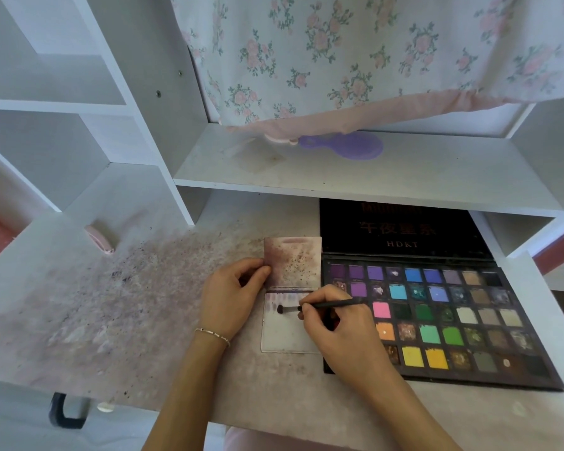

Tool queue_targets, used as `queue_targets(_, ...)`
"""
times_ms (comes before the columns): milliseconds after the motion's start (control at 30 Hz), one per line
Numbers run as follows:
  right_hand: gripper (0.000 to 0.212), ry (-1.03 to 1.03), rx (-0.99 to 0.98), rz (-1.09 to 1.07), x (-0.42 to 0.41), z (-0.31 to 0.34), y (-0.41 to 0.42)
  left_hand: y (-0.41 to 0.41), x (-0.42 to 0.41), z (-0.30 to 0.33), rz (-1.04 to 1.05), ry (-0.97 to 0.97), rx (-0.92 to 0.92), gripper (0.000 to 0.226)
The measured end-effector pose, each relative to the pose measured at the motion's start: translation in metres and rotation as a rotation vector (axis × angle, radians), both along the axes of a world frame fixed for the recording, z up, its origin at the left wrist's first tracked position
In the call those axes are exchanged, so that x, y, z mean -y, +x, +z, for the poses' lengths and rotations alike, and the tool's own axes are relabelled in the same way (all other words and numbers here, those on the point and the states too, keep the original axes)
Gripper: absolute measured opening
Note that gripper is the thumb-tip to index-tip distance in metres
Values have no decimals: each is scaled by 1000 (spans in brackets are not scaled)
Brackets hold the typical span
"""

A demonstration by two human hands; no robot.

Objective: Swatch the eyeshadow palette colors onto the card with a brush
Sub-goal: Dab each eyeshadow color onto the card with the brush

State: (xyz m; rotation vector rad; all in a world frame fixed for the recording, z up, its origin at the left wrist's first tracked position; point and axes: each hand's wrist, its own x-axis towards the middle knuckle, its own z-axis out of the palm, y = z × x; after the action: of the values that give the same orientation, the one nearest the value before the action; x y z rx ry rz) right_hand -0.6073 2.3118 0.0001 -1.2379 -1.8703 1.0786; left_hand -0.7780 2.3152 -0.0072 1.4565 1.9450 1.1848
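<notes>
gripped the brush (319, 305) in the right hand (339, 330), tip touching the card (287, 336) near the desk's (79, 304) front edge; pinched the card's upper flap with the left hand (232, 297); risked muddied, overlapping swatches from loose powder

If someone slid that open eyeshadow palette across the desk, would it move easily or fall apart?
The eyeshadow palette lies flat and broad, so it would probably slide, not tip. Its raised lid might flop on its hinge. Several pans look crumbled, and powder dusts the desk, so a jolt could likely shed more.
</notes>
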Motion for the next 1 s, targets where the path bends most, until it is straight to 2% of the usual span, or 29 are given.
queue_targets(100, 17, 38, -22, -23, 0, 0, -1, 0, 0, -1, 2, -2, 10, 12)
queue_targets(233, 36, 90, -175, -102, 1, 3, 1, -1, 0, -1, 1, -9, 16, 12)
queue_targets(400, 36, 99, -278, -185, 2, 3, 6, 0, 1, 1, -6, -7, 1, 13)
queue_targets(667, 30, 188, -273, -281, 3, 9, 39, 1, -1, 2, 0, -12, -11, 12)
queue_targets(900, 40, 240, -114, -468, -1, 6, 83, 1, 0, 2, 1, -2, -18, 13)
queue_targets(1000, 36, 269, -67, -489, -1, 0, 89, 2, -1, 2, 5, -9, -25, 14)
